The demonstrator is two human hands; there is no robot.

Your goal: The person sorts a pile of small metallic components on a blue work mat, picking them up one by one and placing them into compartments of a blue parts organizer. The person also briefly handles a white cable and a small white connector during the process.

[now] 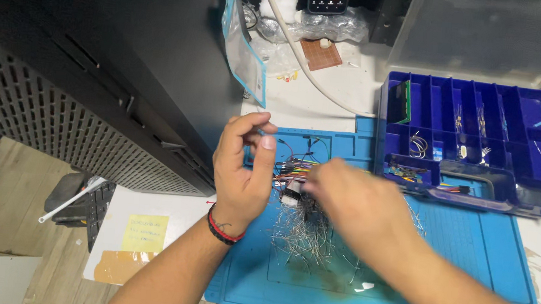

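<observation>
Overhead, head view only. Left hand [242,169] hovers above the blue work mat [472,257], fingers curled loosely with thumb and forefinger brought close at the top; whether they pinch anything I cannot tell. A red-and-black band sits on that wrist. Right hand [352,199] is blurred, fingers pointing left into a bundle of coloured jumper wires [292,167] lying on the mat between the two hands; it appears to touch them, but its grip cannot be told. Below the bundle, a loose heap of thin metal leads [305,235] spreads over the mat.

Just right of the hands, a blue compartment box [486,113] stands open, small parts in several cells. A dark perforated cabinet [79,74] fills the left. Behind: a clear zip pouch [244,47], a white cable [305,63], a small brown perforated board [321,54]. A yellow note [144,232] lies lower left.
</observation>
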